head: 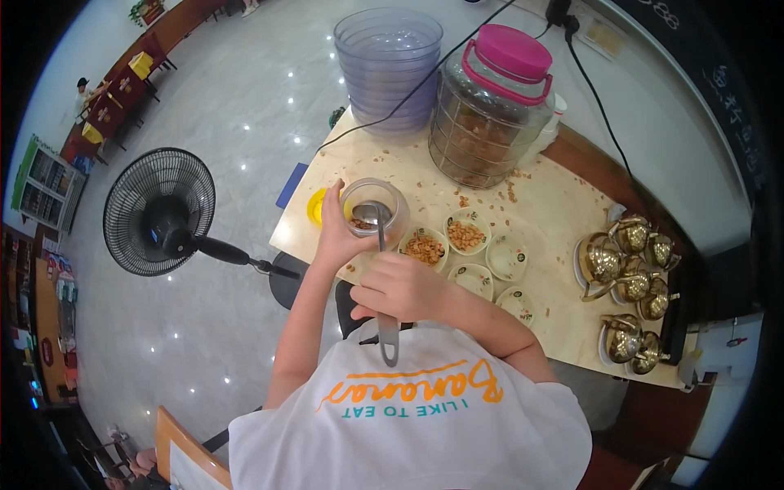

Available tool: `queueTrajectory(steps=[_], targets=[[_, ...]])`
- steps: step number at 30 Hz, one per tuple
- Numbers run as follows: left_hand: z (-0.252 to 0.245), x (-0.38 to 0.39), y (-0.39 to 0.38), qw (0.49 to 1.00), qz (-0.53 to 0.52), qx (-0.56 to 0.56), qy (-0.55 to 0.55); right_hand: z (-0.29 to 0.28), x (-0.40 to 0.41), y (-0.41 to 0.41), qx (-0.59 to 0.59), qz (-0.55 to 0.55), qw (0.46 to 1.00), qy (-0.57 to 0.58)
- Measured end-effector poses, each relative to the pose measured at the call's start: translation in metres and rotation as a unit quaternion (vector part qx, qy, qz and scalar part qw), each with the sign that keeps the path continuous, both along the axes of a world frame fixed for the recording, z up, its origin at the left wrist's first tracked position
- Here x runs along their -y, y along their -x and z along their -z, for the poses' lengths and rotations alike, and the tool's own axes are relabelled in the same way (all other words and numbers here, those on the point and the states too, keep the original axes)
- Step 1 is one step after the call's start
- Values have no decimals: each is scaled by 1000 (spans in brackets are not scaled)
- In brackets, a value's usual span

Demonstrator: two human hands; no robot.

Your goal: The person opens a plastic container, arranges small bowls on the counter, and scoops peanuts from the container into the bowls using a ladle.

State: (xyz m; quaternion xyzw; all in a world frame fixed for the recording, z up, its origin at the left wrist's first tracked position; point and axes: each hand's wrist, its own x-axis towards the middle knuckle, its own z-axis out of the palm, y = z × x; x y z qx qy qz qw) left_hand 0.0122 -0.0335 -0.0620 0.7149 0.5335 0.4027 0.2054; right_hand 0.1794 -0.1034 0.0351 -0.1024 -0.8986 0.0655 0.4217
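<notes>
My left hand [343,236] is wrapped around the near left side of a clear plastic jar [395,202] with some peanuts [361,224] low inside. In my right hand [401,285] is the handle of a metal ladle [370,212], whose bowl is inside the jar. Right of the jar, two small patterned dishes hold peanuts: one dish [442,260] close by, another dish [484,217] farther off. Several similar dishes beside them, such as one at the right [507,256], hold no nuts. A yellow lid [315,207] lies left of the jar, partly behind my left hand.
Stacked clear bluish buckets [389,73] and a large jar with a pink lid [513,52] stand at the table's [563,202] far side. Loose peanuts [511,190] are scattered about. Gold-coloured teapots [600,257] stand at the right, a black pedestal fan [160,211] at the left. A black cable [407,95] crosses above.
</notes>
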Motion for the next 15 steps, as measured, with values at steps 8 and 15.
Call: queueTrajectory(steps=[8,15], targets=[[-2,8,-2,997,45,58,-31,-13,14,-27,151,245,958,7],[-28,27,-15,981,56,-46,-179,-18,30,-59,157,191,967,54]])
